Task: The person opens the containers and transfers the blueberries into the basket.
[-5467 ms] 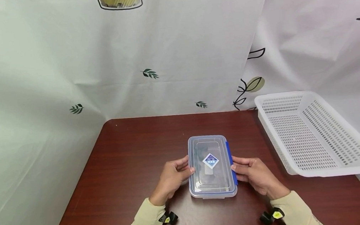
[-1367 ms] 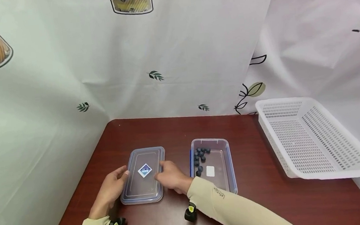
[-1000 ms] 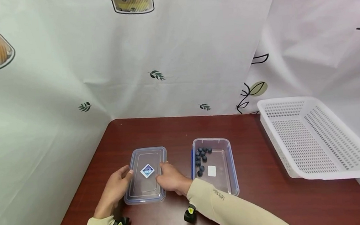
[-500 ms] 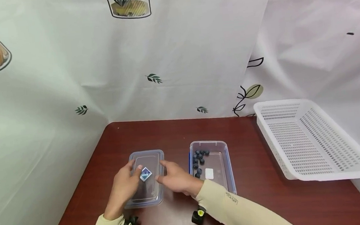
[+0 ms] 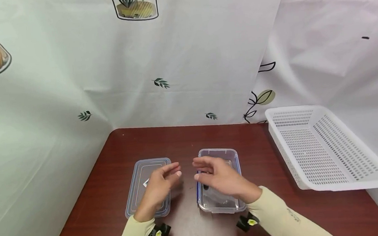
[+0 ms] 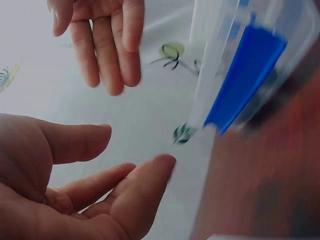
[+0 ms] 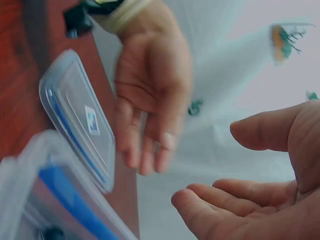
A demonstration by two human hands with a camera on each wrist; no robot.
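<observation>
A clear plastic lid (image 5: 135, 192) with a diamond label lies flat on the left part of the table, the label partly covered by my left hand (image 5: 158, 188). That hand hovers over the lid's right side, fingers loosely extended and holding nothing. Right of it stands a clear lidless food container (image 5: 222, 209), whose blue side clip (image 6: 247, 75) shows in the left wrist view. Above the container is my right hand (image 5: 222, 177), fingers extended, holding nothing. It hides most of the blueberries; a dark blueberry (image 5: 206, 187) shows beneath it. The two palms face each other, apart.
A white perforated plastic basket (image 5: 308, 149) stands at the table's right edge. The dark red wooden table (image 5: 157, 139) meets a pale printed cloth (image 5: 183, 58) behind and at the sides.
The lid, formerly on the container, now lies left of it. Over the last second both hands have left the lid and shifted right, the right one reaching above the container.
</observation>
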